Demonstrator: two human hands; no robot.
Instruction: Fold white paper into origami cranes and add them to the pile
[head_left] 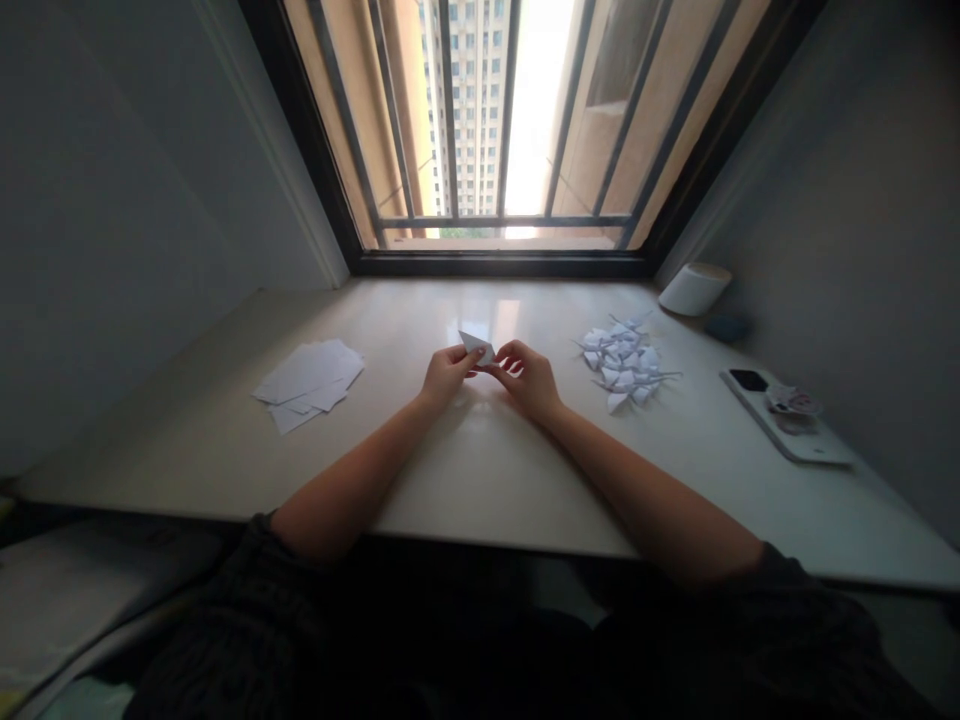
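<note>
A small folded piece of white paper (477,346) is held above the middle of the pale desk (480,470). My left hand (445,373) pinches its left side with closed fingers. From the right, my right hand (529,376) grips the same paper, fingers curled around its lower edge. Both hands meet close together, a little above the desk surface.
A loose stack of white paper sheets (311,380) lies to the left. A heap of several folded paper figures (624,363) sits to the right. A white cylinder (694,288) stands at the back right, and a phone (784,412) lies near the right wall. The barred window (510,130) is ahead.
</note>
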